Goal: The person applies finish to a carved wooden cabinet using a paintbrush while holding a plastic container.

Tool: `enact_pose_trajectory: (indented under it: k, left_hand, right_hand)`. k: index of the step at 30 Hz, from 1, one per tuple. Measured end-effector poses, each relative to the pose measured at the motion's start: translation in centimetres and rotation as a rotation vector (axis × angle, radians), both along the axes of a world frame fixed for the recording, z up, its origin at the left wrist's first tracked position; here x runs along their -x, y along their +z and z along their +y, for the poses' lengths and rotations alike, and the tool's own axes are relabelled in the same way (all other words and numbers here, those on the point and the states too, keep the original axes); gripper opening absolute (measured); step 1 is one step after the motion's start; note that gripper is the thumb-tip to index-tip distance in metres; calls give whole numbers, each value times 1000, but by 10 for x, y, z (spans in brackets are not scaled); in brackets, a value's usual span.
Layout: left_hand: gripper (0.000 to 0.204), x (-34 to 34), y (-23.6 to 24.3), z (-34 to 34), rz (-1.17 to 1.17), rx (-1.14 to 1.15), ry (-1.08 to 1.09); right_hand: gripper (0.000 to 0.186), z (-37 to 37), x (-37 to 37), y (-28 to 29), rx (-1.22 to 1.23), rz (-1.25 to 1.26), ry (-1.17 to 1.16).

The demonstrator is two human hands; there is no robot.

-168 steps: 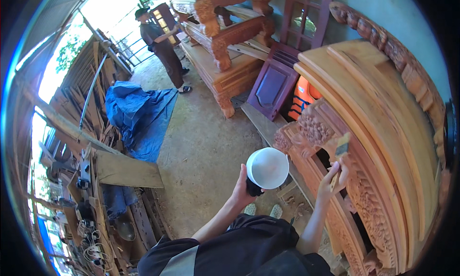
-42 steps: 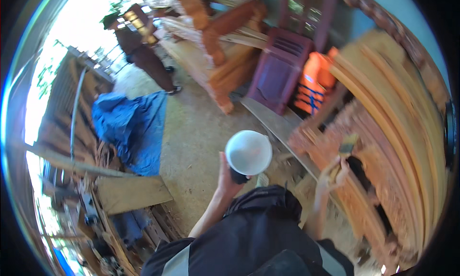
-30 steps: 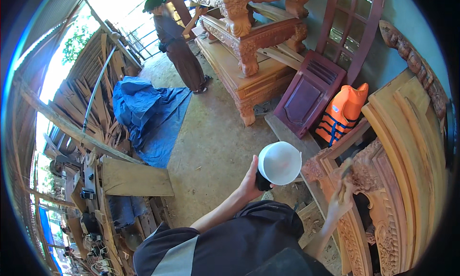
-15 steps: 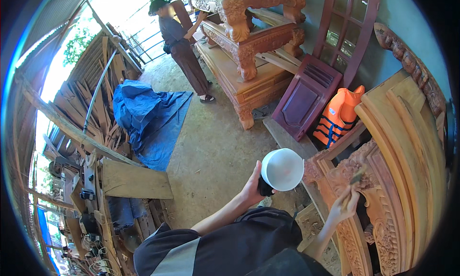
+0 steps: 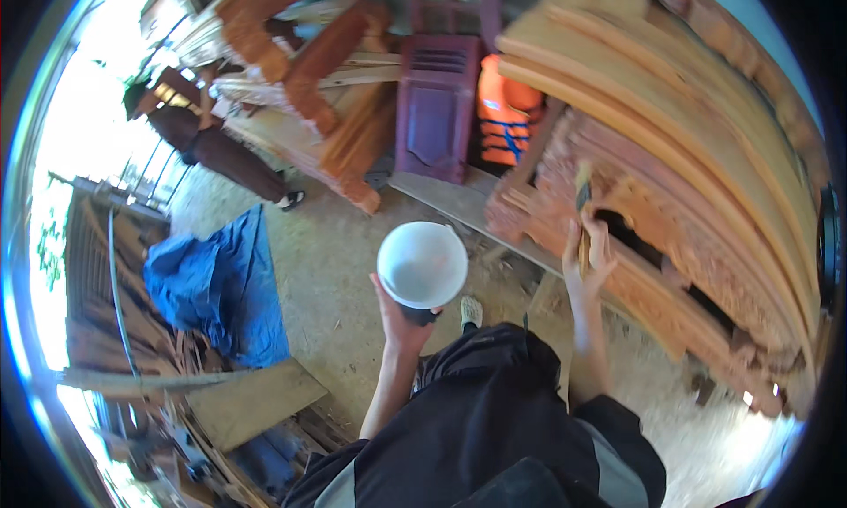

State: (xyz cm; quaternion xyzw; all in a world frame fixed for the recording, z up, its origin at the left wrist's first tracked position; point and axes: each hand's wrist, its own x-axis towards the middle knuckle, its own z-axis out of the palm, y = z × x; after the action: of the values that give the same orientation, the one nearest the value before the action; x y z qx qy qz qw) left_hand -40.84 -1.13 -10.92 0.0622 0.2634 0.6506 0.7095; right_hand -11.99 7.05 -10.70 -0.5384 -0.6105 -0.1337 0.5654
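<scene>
Left hand (image 5: 401, 318) cups the white bowl (image 5: 423, 263) from underneath at chest height, light but easy to tip, while the right hand (image 5: 589, 252) is closed round a slim brush (image 5: 582, 195), best held low on its handle, bristles against the carved wooden frame (image 5: 670, 243).

bowl (image 5: 423, 263): I see smooth, matt white plastic
carved frame (image 5: 670, 270): beside the bowl, I see raw reddish wood, rough relief
tarp (image 5: 221, 287): left of the bowl, crumpled blue sheeting
floor (image 5: 340, 270): under the bowl, dusty, gritty
</scene>
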Motion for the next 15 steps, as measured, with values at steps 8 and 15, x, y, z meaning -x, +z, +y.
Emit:
enact_pose_trajectory:
  k: [8,15]
  left_hand:
    - [67,-18,-8,-21,-6,-41,-80]
    - [69,-21,-12,-41,-8,-50,-86]
  right_hand:
    - [16,-11,-13,14,58,30,17]
    - [13,3,-3,28,124,-30,107]
